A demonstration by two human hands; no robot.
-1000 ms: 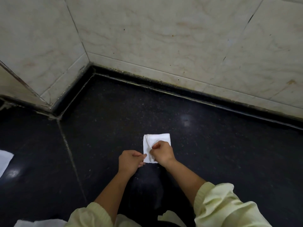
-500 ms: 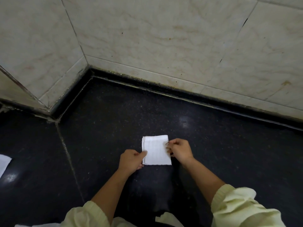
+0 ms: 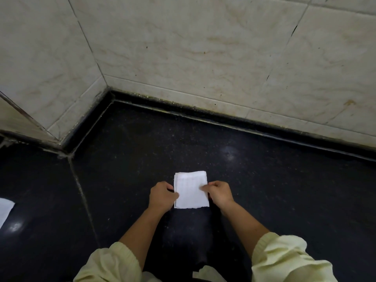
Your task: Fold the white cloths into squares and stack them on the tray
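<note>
— Fingers (image 3: 204,188) of both hands are curled onto the folded white cloth (image 3: 191,190). My left hand (image 3: 162,195) pinches its left edge with the thumb on top, and my right hand (image 3: 220,193) pinches the right edge.
— Where was the right hand a second ago?
— Over on the left side, pressing the last fold down near my left thumb. Half a second ago it had crossed to the right edge, and now it grips there. The cloth has gone from a half-covered flap to a flat, nearly square packet lying on the black stone surface (image 3: 264,190).
— So the folding is finished?
— I judge this one is. A grip on both sides looks like the start of a lift towards the tray.
— And where is the tray?
— Not in view, so I can't say which way it lies. A white sheet (image 3: 5,210) is cut off at the left border; it may be another cloth, but I can't tell. A pale scrap (image 3: 207,271) between my sleeves (image 3: 284,259) is cropped at the bottom too. My fingertips under the cloth's edges are hidden, so I cannot make out whether it has left the surface.
</note>
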